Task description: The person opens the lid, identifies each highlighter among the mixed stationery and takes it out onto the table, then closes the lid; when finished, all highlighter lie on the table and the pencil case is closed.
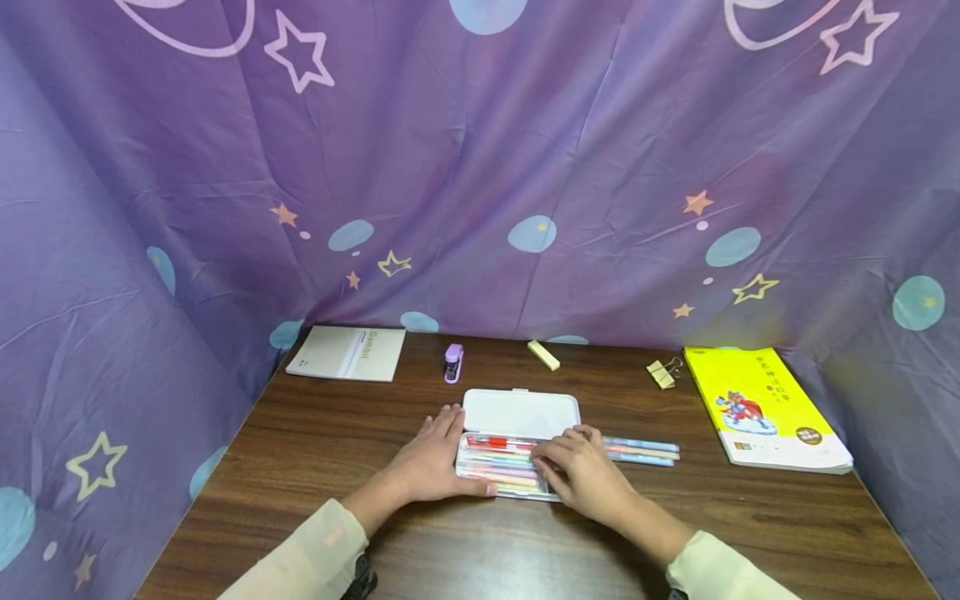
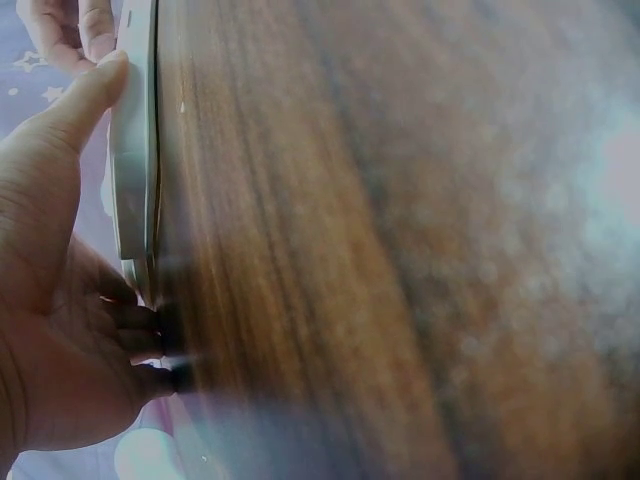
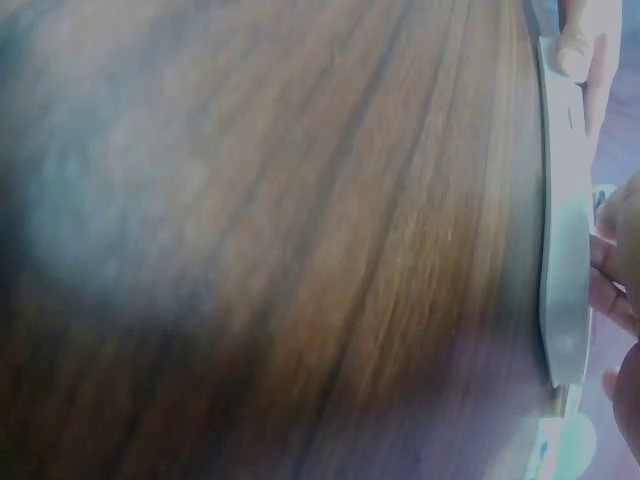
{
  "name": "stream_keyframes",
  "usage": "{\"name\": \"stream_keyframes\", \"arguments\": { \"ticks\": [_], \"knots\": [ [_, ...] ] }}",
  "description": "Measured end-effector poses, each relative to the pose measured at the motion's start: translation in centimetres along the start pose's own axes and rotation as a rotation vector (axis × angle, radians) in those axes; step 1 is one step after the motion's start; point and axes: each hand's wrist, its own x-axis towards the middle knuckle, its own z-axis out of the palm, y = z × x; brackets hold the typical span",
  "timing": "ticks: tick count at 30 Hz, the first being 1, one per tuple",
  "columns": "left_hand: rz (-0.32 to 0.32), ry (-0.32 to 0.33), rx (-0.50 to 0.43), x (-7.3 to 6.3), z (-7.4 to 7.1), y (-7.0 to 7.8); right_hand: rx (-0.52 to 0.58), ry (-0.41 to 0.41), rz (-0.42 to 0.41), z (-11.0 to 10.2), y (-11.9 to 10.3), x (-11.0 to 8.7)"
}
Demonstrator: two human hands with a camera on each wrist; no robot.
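Note:
A white pencil case (image 1: 522, 412) lies with its lid tipped back on the table, several pens (image 1: 504, 472) in its tray. At its left end my left hand (image 1: 431, 460) holds the case, thumb along the front edge and fingers along the side. The left wrist view shows that thumb on the case's front wall (image 2: 132, 170). Over the right part of the tray is my right hand (image 1: 581, 471), fingers bent down among the pens; I cannot tell whether it pinches one. Several blue and beige pens (image 1: 652, 452) lie just right of the case.
Behind the case are a purple stapler (image 1: 453, 364), a cream eraser-like block (image 1: 543, 355) and a binder clip (image 1: 663, 374). A notebook (image 1: 345, 353) sits back left, a yellow book (image 1: 765, 408) at right. Purple curtain (image 1: 465, 208) hangs along the table's back and sides.

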Motion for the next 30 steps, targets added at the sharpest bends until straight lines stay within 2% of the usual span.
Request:
{"name": "stream_keyframes", "arguments": {
  "ticks": [7, 17, 30],
  "knots": [
    [0.000, -0.009, 0.006, 0.0, -0.1, 0.1, 0.004, 0.000, -0.029, 0.4, -0.4, 0.4],
    [0.001, -0.001, -0.005, -0.2, 0.0, 0.1, 0.017, -0.005, 0.023, 0.0, -0.9, 0.6],
    [0.011, -0.006, 0.001, -0.1, -0.3, 0.1, 0.060, -0.049, 0.074, 0.4, -1.3, 1.1]
  ]
}}
